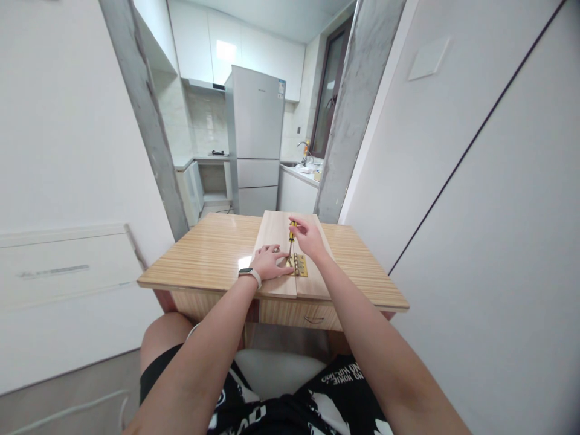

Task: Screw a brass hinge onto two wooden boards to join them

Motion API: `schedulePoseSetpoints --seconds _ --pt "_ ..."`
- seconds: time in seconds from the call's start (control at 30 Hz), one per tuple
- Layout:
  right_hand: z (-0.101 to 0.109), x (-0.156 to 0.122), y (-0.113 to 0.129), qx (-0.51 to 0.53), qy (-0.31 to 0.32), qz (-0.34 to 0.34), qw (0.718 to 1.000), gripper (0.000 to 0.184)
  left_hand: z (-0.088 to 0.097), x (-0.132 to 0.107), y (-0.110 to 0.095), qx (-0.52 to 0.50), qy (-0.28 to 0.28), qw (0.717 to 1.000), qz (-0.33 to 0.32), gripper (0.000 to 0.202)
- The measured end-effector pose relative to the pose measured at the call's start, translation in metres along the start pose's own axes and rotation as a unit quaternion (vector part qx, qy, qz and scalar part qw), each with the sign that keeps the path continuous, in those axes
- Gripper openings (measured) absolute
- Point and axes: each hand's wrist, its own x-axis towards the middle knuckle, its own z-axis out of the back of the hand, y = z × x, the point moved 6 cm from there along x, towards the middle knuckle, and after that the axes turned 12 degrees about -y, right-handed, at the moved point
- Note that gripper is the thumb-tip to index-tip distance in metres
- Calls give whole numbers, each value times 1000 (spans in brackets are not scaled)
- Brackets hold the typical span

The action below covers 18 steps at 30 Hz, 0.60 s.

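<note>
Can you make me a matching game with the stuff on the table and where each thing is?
Things:
1. screwdriver
2. hinge
3. watch
4. fridge

Places or states:
A. on the left wrist
B. standing in the kitchen behind the table
C. held upright in the right hand
D. lying flat across the seam of two boards

Pairs: 1-C, 2-D, 3-A, 4-B. The left hand rests flat on the boards beside the hinge.
</note>
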Motion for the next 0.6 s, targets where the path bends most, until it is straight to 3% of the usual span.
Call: schedulePoseSetpoints --seconds 0.27,0.6 --pt "-2 2 -9 124 16 -61 990 35 0 0 1 1 5 1000 3 74" --pt "1 5 -10 23 -26 -30 999 30 -2 0 1 3 2 1000 -2 73"
